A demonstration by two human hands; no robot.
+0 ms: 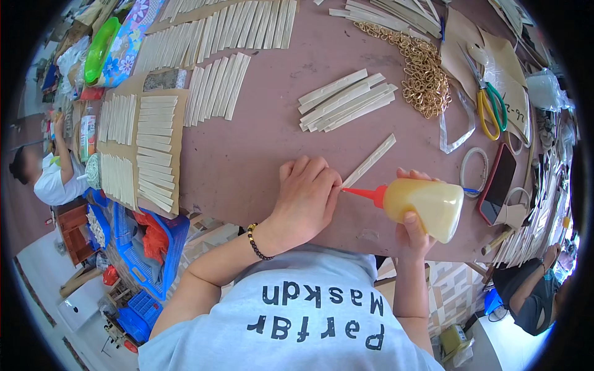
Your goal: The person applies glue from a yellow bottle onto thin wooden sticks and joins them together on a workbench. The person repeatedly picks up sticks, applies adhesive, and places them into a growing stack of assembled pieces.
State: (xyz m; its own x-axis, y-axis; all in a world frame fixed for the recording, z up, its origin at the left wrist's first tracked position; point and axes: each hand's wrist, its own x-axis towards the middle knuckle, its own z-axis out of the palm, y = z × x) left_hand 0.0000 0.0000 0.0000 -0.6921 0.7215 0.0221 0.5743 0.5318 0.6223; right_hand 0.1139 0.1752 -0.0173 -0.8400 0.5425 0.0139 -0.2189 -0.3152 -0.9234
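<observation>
My right hand [413,230] is wrapped around a squeeze bottle of pale yellow liquid, likely glue [427,207]. The bottle lies almost sideways, its red nozzle tip pointing left and reaching my left hand. With fingers curled, my left hand [308,196] holds the near end of a narrow beige strip [371,159]. The rest of that strip slants away to the upper right over the brown table [266,136]. My fingers hide its near end. Beyond it lies a small bunch of similar beige strips [346,102].
Rows of beige strips [216,89] and a cardboard sheet of strips [154,154] fill the left. At right are gold rings [427,80], scissors [486,102], a tape roll [474,170] and a phone [498,184]. Other people [59,176] sit at both sides.
</observation>
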